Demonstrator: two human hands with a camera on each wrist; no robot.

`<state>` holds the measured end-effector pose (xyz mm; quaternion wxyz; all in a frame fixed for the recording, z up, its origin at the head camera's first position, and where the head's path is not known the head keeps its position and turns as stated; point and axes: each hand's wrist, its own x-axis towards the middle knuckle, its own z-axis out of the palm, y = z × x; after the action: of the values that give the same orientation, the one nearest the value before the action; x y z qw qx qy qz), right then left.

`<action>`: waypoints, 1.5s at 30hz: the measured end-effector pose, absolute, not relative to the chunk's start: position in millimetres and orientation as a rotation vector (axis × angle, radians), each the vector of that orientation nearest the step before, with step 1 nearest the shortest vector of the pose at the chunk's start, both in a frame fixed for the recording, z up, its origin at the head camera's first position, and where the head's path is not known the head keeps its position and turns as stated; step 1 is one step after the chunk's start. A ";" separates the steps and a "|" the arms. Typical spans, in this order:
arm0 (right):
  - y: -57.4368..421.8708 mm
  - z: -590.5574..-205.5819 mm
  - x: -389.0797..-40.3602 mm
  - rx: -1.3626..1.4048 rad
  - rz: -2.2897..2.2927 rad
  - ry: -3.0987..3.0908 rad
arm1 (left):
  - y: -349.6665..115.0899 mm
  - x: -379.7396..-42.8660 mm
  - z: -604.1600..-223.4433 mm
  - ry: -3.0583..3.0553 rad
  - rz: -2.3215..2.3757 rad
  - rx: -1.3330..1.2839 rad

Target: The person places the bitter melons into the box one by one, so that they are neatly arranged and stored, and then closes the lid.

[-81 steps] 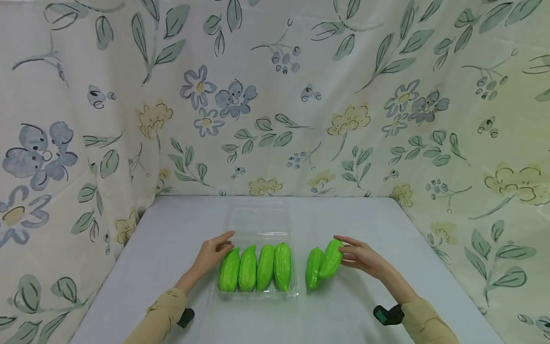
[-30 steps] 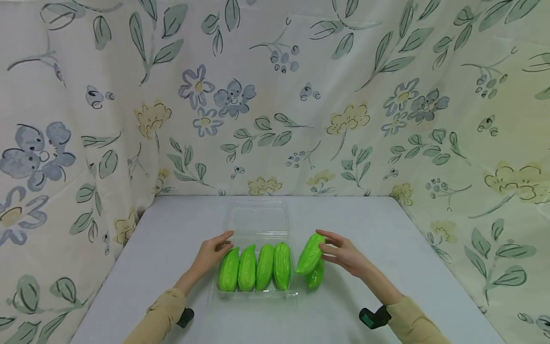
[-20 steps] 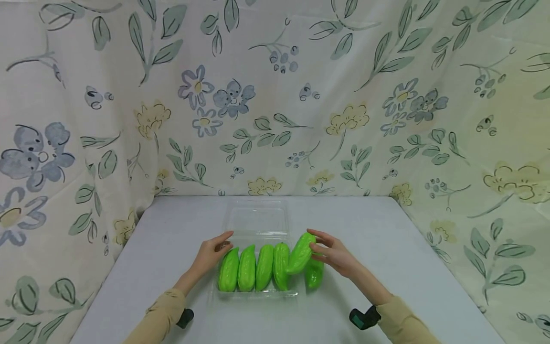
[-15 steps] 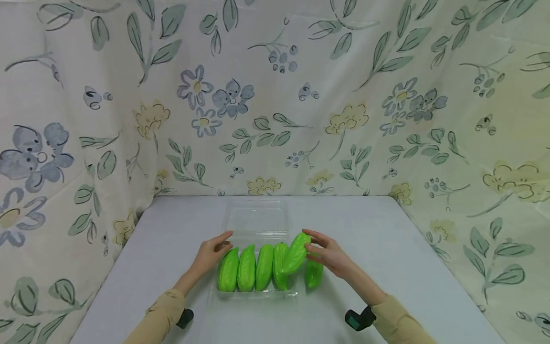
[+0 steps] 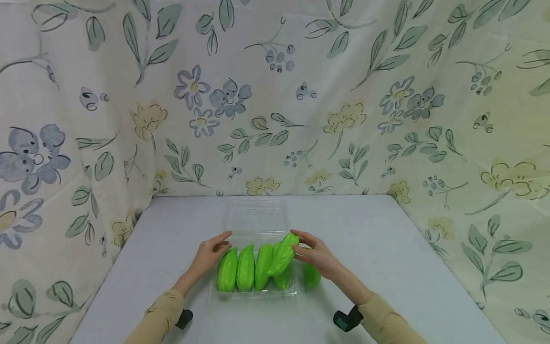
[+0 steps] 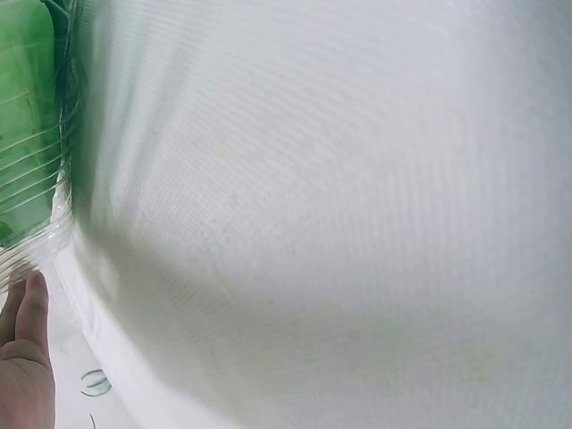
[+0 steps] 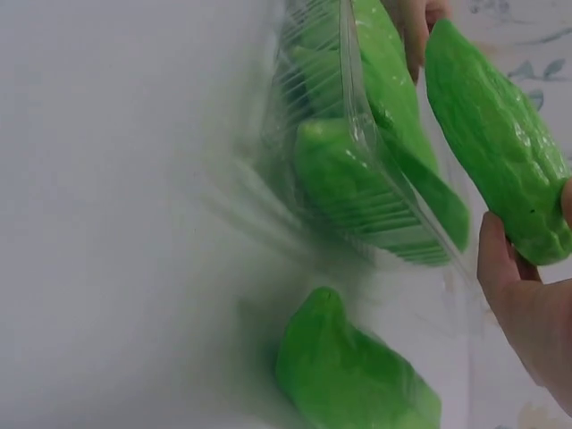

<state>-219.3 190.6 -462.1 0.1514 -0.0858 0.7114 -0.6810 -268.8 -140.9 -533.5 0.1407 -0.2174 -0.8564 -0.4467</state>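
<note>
My right hand (image 5: pixel 315 255) holds a glossy green bitter melon (image 5: pixel 283 255) by its far end, thumb and fingers on either side. It slants over the right part of a clear plastic clamshell box (image 5: pixel 258 292), overlapping the rightmost melon inside. The right wrist view shows this bitter melon (image 7: pixel 496 143) raised above the box wall. Several bitter melons (image 5: pixel 246 270) lie side by side in the box. My left hand (image 5: pixel 208 253) rests at the box's far left corner; in the left wrist view its straight fingers (image 6: pixel 32 308) touch the ribbed plastic.
Another bitter melon (image 5: pixel 312 274) lies on the white table (image 5: pixel 365 229) to the right of the box, partly behind my right hand. The box's lid (image 5: pixel 255 215) lies folded back flat. A floral curtain (image 5: pixel 266 95) surrounds the table's back and sides.
My right hand has carried the bitter melon leftward, from beside the other loose one on the table to over the box's right side. My left hand stays in place.
</note>
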 end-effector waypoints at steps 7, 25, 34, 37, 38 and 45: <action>175.4 -463.3 -223.2 -0.260 -1.952 2.033 | -141.2 -268.6 -531.1 -2.564 -1.329 -0.574; 138.6 -472.0 -227.7 -0.319 -2.006 1.956 | -141.4 -268.6 -529.1 -2.556 -1.359 -0.602; 125.6 -475.0 -229.3 -0.344 -2.000 1.956 | -142.0 -267.8 -527.8 -2.547 -1.355 -0.611; 121.8 -475.2 -230.2 -0.358 -1.990 1.954 | -142.0 -268.1 -527.7 -2.556 -1.339 -0.605; 120.3 -475.2 -230.5 -0.362 -1.987 1.958 | -142.0 -268.1 -527.7 -2.558 -1.335 -0.601; 107.1 -472.9 -229.6 -0.387 -1.941 1.993 | -141.5 -268.3 -528.2 -2.564 -1.321 -0.599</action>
<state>-229.6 107.1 -472.9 0.1657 -0.1359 0.6998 -0.6814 -268.3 -141.5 -528.2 0.0976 -0.2023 -0.8662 -0.4463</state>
